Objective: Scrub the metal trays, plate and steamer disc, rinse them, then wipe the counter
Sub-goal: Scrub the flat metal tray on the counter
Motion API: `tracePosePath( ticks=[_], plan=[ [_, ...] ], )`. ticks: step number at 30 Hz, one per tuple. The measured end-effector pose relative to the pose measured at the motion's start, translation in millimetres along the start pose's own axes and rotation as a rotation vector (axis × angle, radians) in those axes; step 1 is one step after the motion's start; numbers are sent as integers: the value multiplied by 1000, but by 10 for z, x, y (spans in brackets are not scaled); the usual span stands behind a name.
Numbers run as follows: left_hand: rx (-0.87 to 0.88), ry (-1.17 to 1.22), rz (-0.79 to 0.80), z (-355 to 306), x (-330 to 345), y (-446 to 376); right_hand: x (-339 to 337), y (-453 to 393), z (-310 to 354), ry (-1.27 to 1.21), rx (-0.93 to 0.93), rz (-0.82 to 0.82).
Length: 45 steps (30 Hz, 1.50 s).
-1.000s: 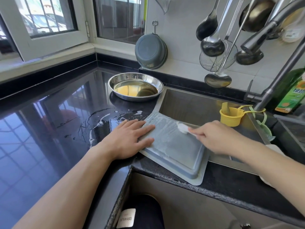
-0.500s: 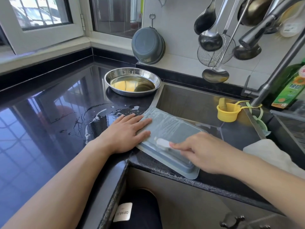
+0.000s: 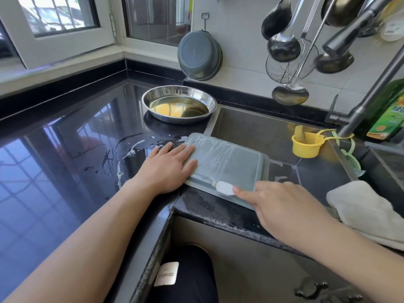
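Note:
An upside-down rectangular metal tray (image 3: pixel 229 162), soapy and streaked, lies across the sink's near left corner, half on the black counter (image 3: pixel 65 160). My left hand (image 3: pixel 168 169) presses flat on its left end, fingers straight. My right hand (image 3: pixel 277 206) grips a small white scrubber (image 3: pixel 224 187) against the tray's near rim. A round metal plate (image 3: pixel 179 103) with yellowish liquid sits on the counter behind the tray.
The sink (image 3: pixel 273 132) holds a yellow cup (image 3: pixel 305 145). A white cloth (image 3: pixel 369 211) lies on the sink's right front edge. Faucet (image 3: pixel 371 88), a green detergent bottle (image 3: pixel 387 114) and hanging ladles (image 3: pixel 284 47) stand at the right. Water puddles (image 3: pixel 122 154) lie left of the tray.
My right hand has dragged the scrubber from the tray's far right part to its near rim. My left hand keeps pressing on the same end.

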<state>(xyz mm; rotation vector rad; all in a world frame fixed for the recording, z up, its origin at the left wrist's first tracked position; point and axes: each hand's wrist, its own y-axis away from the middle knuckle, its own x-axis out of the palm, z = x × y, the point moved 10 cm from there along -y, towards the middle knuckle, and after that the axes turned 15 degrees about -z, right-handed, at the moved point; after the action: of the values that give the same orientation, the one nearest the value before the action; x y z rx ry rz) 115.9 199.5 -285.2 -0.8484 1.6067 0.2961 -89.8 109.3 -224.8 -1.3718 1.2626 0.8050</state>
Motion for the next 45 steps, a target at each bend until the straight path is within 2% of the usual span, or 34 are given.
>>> tracePosePath(
  ticks=[3,7,9,12,17,22,31,38,41,45],
  plan=[
    [-22,6,4,30,22,-14,-6,56,-140,-16,51,31],
    [-10,11,-2,24,17,-1,19,-118,102,12,20,-80],
    [-10,2,-1,13,-4,12,42,-270,315,-51,-20,-149],
    [-8,3,1,0,-24,28,41,-343,386,-51,-71,-179],
    [-7,21,9,13,-14,19,95,71,-3,28,-60,-170],
    [2,38,14,3,-3,19,63,367,-327,-38,54,-131],
    [-16,34,40,-12,-1,20,140,-331,416,-178,-16,-138],
    [-38,60,42,8,13,-2,212,219,-277,-115,114,-80],
    [-28,70,37,9,19,-18,219,474,-623,-163,155,-73],
    [-29,85,46,35,40,-19,209,401,-589,-221,127,-20]
  ],
)
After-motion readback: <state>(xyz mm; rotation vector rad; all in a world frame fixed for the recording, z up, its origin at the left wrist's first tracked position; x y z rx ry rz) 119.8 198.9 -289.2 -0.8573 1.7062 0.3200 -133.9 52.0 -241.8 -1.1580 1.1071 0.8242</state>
